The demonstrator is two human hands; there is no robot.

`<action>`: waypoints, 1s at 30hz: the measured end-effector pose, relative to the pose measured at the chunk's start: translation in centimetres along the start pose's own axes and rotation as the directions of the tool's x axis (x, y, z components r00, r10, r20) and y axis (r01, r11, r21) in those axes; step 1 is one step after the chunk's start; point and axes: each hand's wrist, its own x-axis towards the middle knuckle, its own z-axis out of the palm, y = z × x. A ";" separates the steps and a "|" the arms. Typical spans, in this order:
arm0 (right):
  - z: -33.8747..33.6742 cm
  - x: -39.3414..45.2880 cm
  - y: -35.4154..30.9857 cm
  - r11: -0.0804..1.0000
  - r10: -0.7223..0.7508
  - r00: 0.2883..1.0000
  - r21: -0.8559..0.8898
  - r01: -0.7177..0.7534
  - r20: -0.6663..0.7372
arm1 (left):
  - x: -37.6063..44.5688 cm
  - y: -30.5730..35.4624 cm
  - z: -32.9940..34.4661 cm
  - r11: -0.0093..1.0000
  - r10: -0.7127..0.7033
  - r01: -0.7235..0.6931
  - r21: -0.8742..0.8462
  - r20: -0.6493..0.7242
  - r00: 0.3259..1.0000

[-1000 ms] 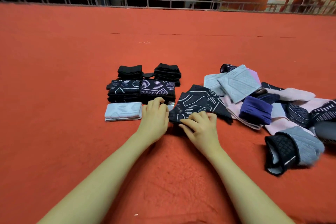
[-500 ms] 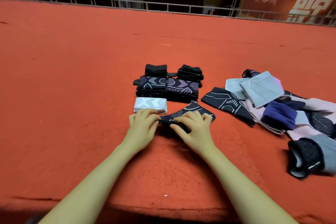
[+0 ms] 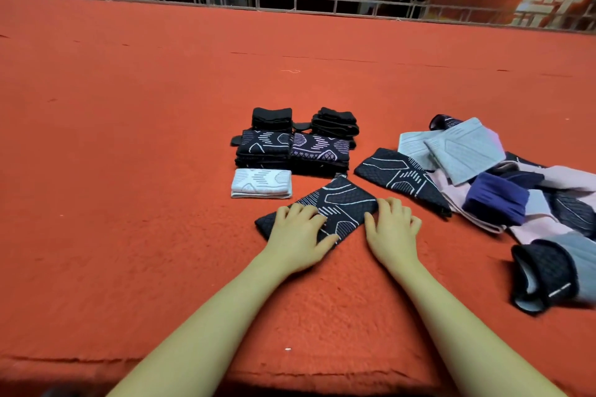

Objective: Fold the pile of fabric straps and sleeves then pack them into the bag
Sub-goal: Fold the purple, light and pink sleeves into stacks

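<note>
Red felt covers the bench (image 3: 129, 203), wide and bare to our left and ahead, its near edge just under our forearms. Unfolded sleeves (image 3: 503, 190) crowd the right, folded stacks (image 3: 290, 148) lie ahead. Our left hand (image 3: 298, 232) presses flat on the soft, light black patterned sleeve (image 3: 342, 203), our right hand (image 3: 392, 226) spread at its end; we judge pinching that end best.

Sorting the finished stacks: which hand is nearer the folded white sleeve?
Left. The left hand rests just in front of the folded white sleeve; the right hand lies further right, at the black patterned sleeve's far end.
</note>
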 end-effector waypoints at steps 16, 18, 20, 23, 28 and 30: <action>0.2 0.1 0.5 0.985 0.134 0.990 0.113 -0.128 -0.045 | 1.4 2.3 0.9 0.998 0.045 -0.033 -0.049 0.273 0.961; -0.1 -0.2 0.6 0.991 0.114 0.994 0.072 -0.113 0.002 | 0.9 2.5 0.9 0.997 0.048 -0.061 0.040 0.265 0.963; 0.0 -0.2 0.6 0.998 0.063 0.995 0.012 -0.064 0.076 | 0.5 2.7 1.0 0.993 -0.017 -0.010 0.116 0.229 0.973; -0.2 0.2 0.3 0.998 0.065 0.988 0.017 -0.068 0.141 | 0.7 3.0 1.5 0.991 -0.100 0.074 0.115 0.247 0.964; 0.0 0.2 0.6 0.995 0.078 0.989 0.056 -0.085 0.128 | 0.7 2.5 1.5 0.998 -0.028 0.038 -0.056 0.165 0.986; -0.1 0.1 0.8 0.981 0.085 0.995 0.171 -0.093 0.054 | 0.3 2.1 1.3 0.987 0.038 -0.026 -0.158 0.072 0.997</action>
